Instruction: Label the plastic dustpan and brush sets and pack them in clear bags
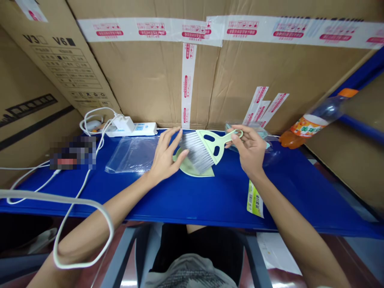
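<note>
Rising at the back, cardboard (144,80) is fronted by a table (192,204). Above it, the brush (214,146) is pinched by its handle (224,140) in the right hand (251,150), curled nearly closed. The left hand (163,158) is spread beside the bristles (197,152), nothing gripped. Beneath them, the dustpan (192,172) is partly hidden.

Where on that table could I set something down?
Two patches look bare: front middle, between the left forearm and the green packet; and right, outside the right forearm, in front of the bottle. Crowded: back left, with power strip, cables and plastic bag; middle, with left hand, right hand, brush and dustpan.
</note>
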A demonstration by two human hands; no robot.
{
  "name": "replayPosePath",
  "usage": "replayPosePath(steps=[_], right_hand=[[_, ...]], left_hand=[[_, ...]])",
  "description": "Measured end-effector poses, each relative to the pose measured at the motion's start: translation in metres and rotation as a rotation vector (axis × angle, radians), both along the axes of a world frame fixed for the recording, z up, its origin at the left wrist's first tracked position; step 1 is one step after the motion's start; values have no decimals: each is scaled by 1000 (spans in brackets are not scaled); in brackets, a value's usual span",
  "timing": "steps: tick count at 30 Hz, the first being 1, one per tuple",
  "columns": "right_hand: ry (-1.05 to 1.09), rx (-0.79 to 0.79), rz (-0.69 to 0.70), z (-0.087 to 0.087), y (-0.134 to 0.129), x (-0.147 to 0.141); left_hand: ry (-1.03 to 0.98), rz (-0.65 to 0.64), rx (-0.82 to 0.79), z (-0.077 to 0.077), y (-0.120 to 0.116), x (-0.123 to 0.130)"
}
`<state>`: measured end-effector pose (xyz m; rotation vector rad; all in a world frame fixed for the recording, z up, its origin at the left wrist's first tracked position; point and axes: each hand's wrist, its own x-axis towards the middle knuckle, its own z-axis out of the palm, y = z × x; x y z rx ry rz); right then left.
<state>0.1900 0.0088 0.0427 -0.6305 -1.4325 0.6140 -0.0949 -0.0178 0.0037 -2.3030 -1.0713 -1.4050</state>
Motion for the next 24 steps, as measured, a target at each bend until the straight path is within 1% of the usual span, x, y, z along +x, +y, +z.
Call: replayPosePath(steps=[3, 5, 7, 9, 12, 16, 24], right_hand=[[13, -18, -19, -1, -4, -6], [13, -24, -32, -2, -7, -9], [15, -27, -43, -3, -8, -10], [26, -29, -52, -4, -9, -11], [37, -39, -52, -5, -8, -11], [41, -44, -55, -7, -7, -11], [59, -18, -46, -6, -8, -11]], left_hand=[[76, 26, 106, 8, -11, 5], [147, -14, 201, 10, -17, 9], [238, -86, 257, 10, -22, 13], [290, -123, 243, 8, -23, 17], [275, -107, 174, 4, -21, 21], [255, -90, 114, 4, -20, 22], [253, -84, 92, 2, -20, 21]])
